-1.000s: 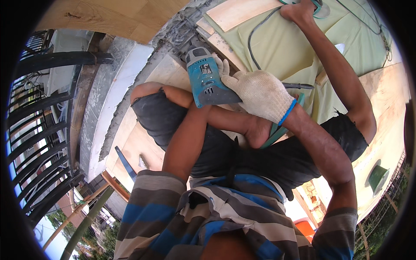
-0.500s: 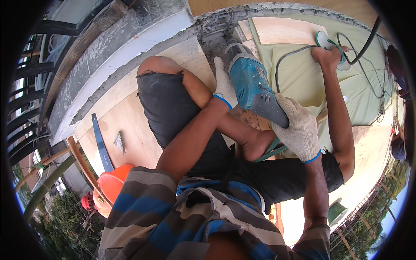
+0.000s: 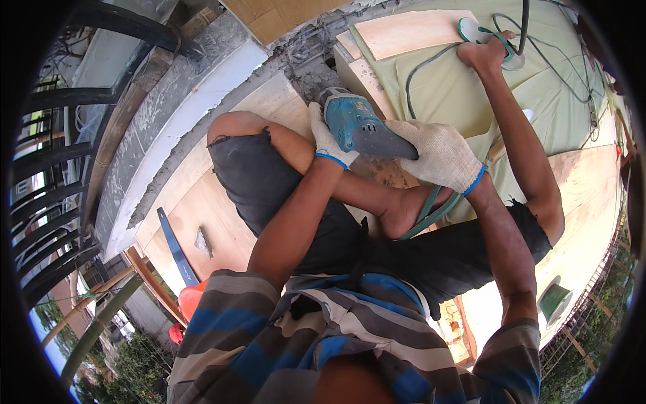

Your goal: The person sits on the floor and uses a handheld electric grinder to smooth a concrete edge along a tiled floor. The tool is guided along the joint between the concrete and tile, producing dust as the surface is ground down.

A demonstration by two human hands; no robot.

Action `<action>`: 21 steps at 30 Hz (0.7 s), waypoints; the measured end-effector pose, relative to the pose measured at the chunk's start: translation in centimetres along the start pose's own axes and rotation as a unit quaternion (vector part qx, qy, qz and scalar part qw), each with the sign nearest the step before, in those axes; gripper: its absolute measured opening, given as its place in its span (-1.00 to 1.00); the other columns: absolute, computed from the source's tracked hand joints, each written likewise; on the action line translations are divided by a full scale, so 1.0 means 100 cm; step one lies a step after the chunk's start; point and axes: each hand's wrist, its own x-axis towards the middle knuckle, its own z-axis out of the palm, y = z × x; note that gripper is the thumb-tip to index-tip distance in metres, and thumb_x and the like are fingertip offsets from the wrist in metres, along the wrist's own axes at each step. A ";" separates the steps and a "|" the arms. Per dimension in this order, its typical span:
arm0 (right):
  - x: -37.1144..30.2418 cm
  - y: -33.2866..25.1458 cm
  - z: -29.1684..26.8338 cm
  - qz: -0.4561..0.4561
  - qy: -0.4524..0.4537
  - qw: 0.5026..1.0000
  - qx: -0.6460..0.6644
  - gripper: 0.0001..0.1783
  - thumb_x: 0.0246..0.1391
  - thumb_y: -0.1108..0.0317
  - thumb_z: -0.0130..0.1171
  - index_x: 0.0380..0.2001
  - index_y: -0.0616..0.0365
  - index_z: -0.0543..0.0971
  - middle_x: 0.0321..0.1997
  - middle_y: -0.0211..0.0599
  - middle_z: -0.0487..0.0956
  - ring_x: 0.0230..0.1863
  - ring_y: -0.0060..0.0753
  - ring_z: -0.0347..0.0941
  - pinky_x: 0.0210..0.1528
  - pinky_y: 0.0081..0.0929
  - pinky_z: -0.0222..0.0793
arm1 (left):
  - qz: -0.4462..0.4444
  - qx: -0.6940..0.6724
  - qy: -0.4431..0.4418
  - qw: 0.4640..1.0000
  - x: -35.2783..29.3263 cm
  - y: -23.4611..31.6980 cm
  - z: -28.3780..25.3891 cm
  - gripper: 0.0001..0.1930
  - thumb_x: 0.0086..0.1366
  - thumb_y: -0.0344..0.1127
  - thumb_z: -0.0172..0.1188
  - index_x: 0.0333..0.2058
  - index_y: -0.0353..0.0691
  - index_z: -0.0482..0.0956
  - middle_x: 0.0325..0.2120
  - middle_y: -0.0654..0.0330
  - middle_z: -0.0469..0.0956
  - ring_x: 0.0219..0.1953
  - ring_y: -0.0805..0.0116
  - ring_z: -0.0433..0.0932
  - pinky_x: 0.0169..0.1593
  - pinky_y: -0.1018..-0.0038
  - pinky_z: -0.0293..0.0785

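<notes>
A teal and dark-grey hammer drill [image 3: 353, 122] lies across both my gloved hands, its front end pointing up and left toward the broken concrete edge. My right hand [image 3: 437, 151], in a cream knit glove with a blue cuff, is closed round the dark rear handle. Against the left side of the tool's body, my left hand [image 3: 326, 138] grips it in a matching glove, most of its fingers hidden underneath. Whether a bit sits in the tool's front end I cannot tell.
Rough, broken concrete [image 3: 309, 71] runs beyond the tool, beside a wooden board [image 3: 410, 32] on green sheeting. A handsaw [image 3: 176, 246] lies on plywood at left, near an orange helmet [image 3: 192, 299]. Dark railings [image 3: 50, 185] stand far left. A cable [image 3: 414, 81] crosses the sheeting.
Both hands have brought the hammer drill left and slightly nearer me, turning its handle further to the right. The left hand now sits closer round the body. The whole view has shifted too.
</notes>
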 end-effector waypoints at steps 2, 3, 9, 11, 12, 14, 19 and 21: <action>0.011 0.014 0.000 -0.044 0.012 0.999 -0.011 -0.16 0.12 0.22 0.48 0.53 -0.04 0.59 0.13 0.04 0.79 0.06 0.17 0.78 0.16 0.04 0.71 | 0.021 0.008 -0.002 1.000 0.001 0.007 -0.002 0.11 0.49 0.74 -0.09 0.58 -0.13 0.43 0.47 -0.22 0.50 0.44 -0.38 0.51 0.50 -0.34 0.48; 0.016 0.020 0.000 -0.036 -0.009 0.999 -0.024 -0.16 0.13 0.24 0.47 0.53 -0.04 0.59 0.14 0.04 0.79 0.06 0.17 0.79 0.16 0.04 0.71 | 0.031 0.013 -0.002 0.999 0.002 0.011 -0.004 0.11 0.48 0.74 -0.09 0.58 -0.14 0.42 0.47 -0.22 0.49 0.44 -0.38 0.50 0.50 -0.34 0.47; 0.026 0.036 -0.001 -0.131 0.032 0.991 -0.022 -0.20 0.12 0.29 0.47 0.49 -0.08 0.62 0.14 -0.08 0.80 0.01 0.15 0.79 0.11 0.02 0.72 | 0.068 0.113 0.013 0.991 0.004 0.028 -0.015 0.11 0.45 0.78 -0.05 0.55 -0.10 0.47 0.46 -0.17 0.52 0.45 -0.32 0.50 0.58 -0.27 0.40; 0.022 0.038 0.001 -0.144 0.047 0.988 -0.011 -0.22 0.13 0.29 0.47 0.48 -0.12 0.63 0.10 -0.08 0.80 0.00 0.14 0.79 0.10 0.02 0.73 | 0.068 0.151 0.052 0.985 -0.001 0.030 -0.017 0.08 0.47 0.70 -0.02 0.56 -0.13 0.45 0.49 -0.16 0.50 0.48 -0.28 0.49 0.60 -0.23 0.38; 0.022 0.039 0.002 -0.136 0.035 0.990 -0.015 -0.22 0.14 0.29 0.46 0.48 -0.14 0.62 0.09 -0.10 0.80 0.01 0.14 0.79 0.09 0.02 0.73 | 0.057 0.145 0.052 0.986 -0.003 0.030 -0.017 0.02 0.49 0.61 0.01 0.57 -0.14 0.43 0.49 -0.14 0.50 0.49 -0.24 0.48 0.61 -0.19 0.37; 0.023 0.043 0.003 -0.144 0.044 0.989 -0.015 -0.23 0.16 0.30 0.46 0.48 -0.17 0.62 0.07 -0.12 0.80 0.01 0.13 0.79 0.08 0.02 0.73 | 0.010 0.117 -0.016 0.993 -0.007 0.030 -0.015 -0.01 0.51 0.54 0.04 0.58 -0.15 0.40 0.51 -0.12 0.48 0.51 -0.20 0.46 0.63 -0.14 0.34; 0.024 0.048 0.008 -0.152 0.063 0.986 -0.035 -0.35 0.19 0.31 0.45 0.38 -0.15 0.68 0.08 -0.13 0.80 0.02 0.11 0.79 0.09 0.03 0.72 | -0.016 0.102 -0.026 0.994 -0.009 0.022 -0.004 0.04 0.50 0.59 0.04 0.61 -0.16 0.34 0.54 -0.12 0.43 0.55 -0.18 0.41 0.68 -0.12 0.24; 0.019 0.045 0.012 -0.154 0.078 0.984 -0.042 -0.38 0.19 0.31 0.44 0.35 -0.15 0.68 0.05 -0.10 0.80 0.00 0.11 0.80 0.08 0.03 0.73 | -0.026 0.096 -0.031 0.995 -0.009 0.017 -0.002 0.06 0.50 0.61 0.04 0.63 -0.16 0.32 0.56 -0.12 0.41 0.57 -0.18 0.39 0.70 -0.11 0.21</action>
